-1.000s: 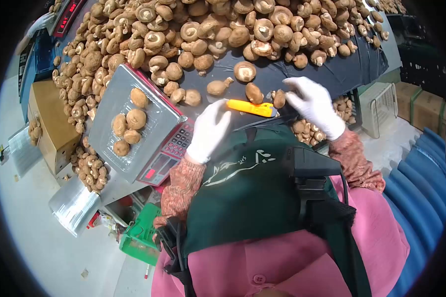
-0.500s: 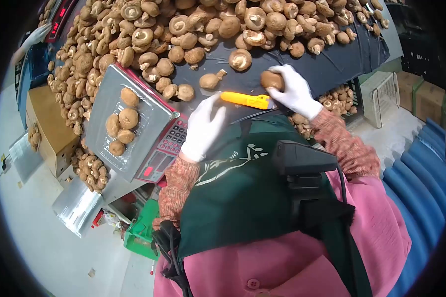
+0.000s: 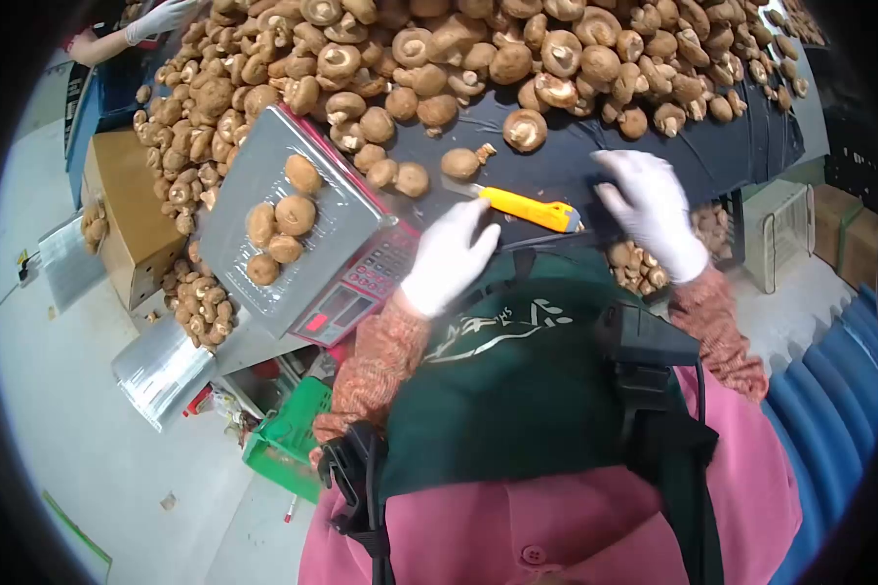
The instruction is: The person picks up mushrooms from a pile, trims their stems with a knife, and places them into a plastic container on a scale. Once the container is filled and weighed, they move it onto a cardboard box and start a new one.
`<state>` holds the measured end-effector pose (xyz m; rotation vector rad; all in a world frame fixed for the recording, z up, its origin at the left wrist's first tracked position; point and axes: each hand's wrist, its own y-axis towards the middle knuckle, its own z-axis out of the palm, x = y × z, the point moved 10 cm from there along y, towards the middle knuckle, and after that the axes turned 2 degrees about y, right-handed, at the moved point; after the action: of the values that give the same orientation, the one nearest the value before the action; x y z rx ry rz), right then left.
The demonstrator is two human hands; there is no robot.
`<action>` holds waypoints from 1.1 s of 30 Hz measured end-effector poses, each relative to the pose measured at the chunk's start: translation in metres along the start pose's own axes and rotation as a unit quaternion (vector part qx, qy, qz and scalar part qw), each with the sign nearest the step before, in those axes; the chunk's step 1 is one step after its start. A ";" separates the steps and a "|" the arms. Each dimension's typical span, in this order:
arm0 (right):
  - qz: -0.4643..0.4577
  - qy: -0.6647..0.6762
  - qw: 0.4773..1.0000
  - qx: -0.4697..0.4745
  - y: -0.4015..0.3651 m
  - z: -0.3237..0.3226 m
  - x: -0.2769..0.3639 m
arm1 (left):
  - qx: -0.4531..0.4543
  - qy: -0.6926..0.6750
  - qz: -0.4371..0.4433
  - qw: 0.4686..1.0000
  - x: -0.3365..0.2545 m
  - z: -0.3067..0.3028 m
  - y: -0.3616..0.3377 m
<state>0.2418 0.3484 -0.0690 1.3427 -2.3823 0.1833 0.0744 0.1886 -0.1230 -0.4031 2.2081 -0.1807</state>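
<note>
Both of my hands wear white gloves. My left hand (image 3: 451, 255) rests beside the scale, thumb and forefinger apart, its fingertips close to the blade end of a yellow utility knife (image 3: 529, 208) lying on the dark table cover. Nothing shows in that hand. My right hand (image 3: 649, 210) is at the table's near edge, fingers spread and empty, above loose mushrooms (image 3: 637, 268) lower down. A single mushroom (image 3: 460, 162) lies just beyond the knife. On the scale (image 3: 346, 302) to the left, a clear plastic tray (image 3: 254, 195) holds several mushrooms (image 3: 295, 214).
A big heap of mushrooms (image 3: 439, 44) covers the far side of the table. Another person's gloved hand (image 3: 166, 19) shows at top left. A cardboard box (image 3: 132, 214), a green crate (image 3: 293, 439) and a whitish plastic crate (image 3: 778, 234) stand around the table.
The mushroom that was in my right hand is out of it, and that hand has moved right and opened. The view has shifted, so the table appears further right.
</note>
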 end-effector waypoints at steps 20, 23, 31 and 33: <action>-0.125 0.011 0.992 -0.021 0.198 0.100 0.146 | -0.019 -0.023 -0.041 0.999 0.006 -0.016 -0.009; -0.098 -0.103 0.990 -0.012 0.228 0.125 0.149 | -0.013 -0.033 -0.033 0.999 0.006 -0.018 -0.009; -0.131 0.122 0.977 -0.116 0.196 0.082 0.137 | -0.012 -0.047 -0.035 0.998 0.009 -0.024 -0.009; -0.085 0.197 0.973 -0.082 0.176 0.072 0.120 | -0.012 -0.048 -0.035 0.998 0.008 -0.025 -0.009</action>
<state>0.0185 0.3246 -0.0720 1.2880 -1.9029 0.1801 0.0519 0.1769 -0.1106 -0.4931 2.1057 -0.1694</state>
